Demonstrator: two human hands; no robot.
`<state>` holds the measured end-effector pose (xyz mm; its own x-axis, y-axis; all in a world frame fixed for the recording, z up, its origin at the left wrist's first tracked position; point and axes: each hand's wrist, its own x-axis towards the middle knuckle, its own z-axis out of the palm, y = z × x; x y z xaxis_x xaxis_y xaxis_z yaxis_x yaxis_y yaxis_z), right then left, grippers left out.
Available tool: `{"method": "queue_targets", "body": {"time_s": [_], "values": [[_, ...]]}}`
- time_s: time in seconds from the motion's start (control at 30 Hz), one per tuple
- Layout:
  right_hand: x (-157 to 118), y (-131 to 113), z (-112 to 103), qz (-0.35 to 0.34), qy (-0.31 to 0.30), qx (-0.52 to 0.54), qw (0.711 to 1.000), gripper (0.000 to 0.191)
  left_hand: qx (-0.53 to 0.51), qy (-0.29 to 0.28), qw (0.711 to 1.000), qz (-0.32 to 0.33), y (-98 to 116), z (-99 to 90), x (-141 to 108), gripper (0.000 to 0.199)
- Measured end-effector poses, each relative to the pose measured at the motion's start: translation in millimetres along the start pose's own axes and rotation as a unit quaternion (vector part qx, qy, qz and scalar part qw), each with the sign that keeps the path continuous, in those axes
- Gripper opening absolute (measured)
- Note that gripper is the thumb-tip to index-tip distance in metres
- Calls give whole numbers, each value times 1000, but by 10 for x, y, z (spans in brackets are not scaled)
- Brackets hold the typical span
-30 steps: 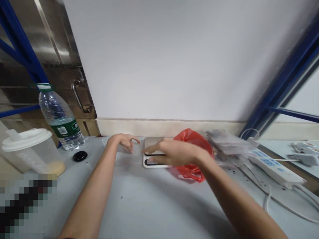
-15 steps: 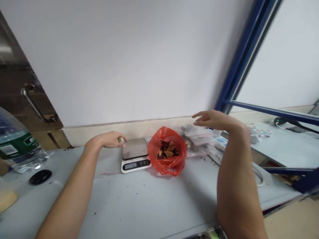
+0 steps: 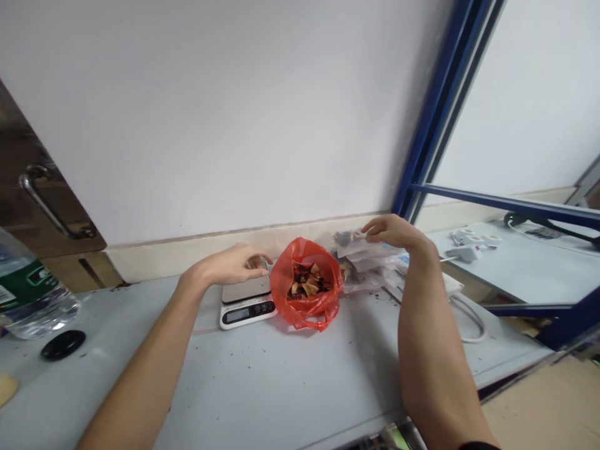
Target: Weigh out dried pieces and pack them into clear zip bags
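My left hand [image 3: 234, 264] is above the kitchen scale [image 3: 247, 312], thumb and fingers curved apart, fingertips close to the left rim of a red plastic bag [image 3: 307, 310]. That bag stands open beside the scale and holds brown and dark dried pieces [image 3: 310, 281]. My right hand [image 3: 392, 230] is at the back right, its fingers bent together at the top edge of a stack of translucent bags [image 3: 368, 256]. It appears to pinch the uppermost one, though the fingertips partly hide the contact.
At the left stand a large water bottle [image 3: 32, 294] and a black round lid [image 3: 63, 345]. A white wall [image 3: 234, 112] rises behind the grey tabletop [image 3: 262, 387]. On the right are a blue frame [image 3: 434, 106], a white cable [image 3: 478, 322] and a power strip [image 3: 469, 251].
My left hand has moved right over the scale toward the red bag. My right hand has come down onto the translucent bags. The view has shifted slightly.
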<state>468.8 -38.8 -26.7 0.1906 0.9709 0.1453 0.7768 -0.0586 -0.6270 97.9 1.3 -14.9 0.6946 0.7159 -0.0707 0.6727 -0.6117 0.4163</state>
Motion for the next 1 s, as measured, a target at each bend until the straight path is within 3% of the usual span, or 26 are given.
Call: {"method": "queue_targets", "body": {"time_s": [0.07, 0.17, 0.3, 0.37, 0.47, 0.53, 0.6, 0.67, 0.8, 0.9, 1.0], "values": [[-40, -105, -24, -36, 25, 49, 998, 20, -11, 24, 1000, 6, 16, -16, -15, 43], [-124, -334, -65, -124, 51, 94, 987, 25, -37, 114, 993, 8, 58, -21, -8, 46], [-286, -728, -65, -247, -27, 104, 963, 28, -124, 223, 967, 20, 84, 25, 71, 54], [-366, -924, -22, -294, -84, 107, 946, 26, -222, 205, 953, 12, 86, 54, 99, 63], [-437, -1151, 76, -345, -129, 115, 923, 20, -370, 90, 925, 3, 101, 74, 78, 76], [-443, -1236, 142, -364, -141, 121, 913, 19, -402, 39, 914, 22, 114, 67, 39, 83], [-418, -1268, 193, -376, -148, 124, 906, 21, -396, 48, 916, 45, 111, 48, 10, 90], [-373, -1260, 226, -375, -131, 131, 908, 27, -391, 92, 914, 58, 77, 26, 4, 90], [-260, -1183, 267, -251, -83, 95, 960, 38, -397, 218, 889, 66, -57, -31, 14, 81], [-183, -1129, 307, -182, -142, 82, 969, 40, -365, 278, 887, 49, -153, -82, -11, 74], [-122, -1127, 398, -207, -210, 152, 943, 35, -302, 299, 905, 8, -223, -115, -42, 67]]}}
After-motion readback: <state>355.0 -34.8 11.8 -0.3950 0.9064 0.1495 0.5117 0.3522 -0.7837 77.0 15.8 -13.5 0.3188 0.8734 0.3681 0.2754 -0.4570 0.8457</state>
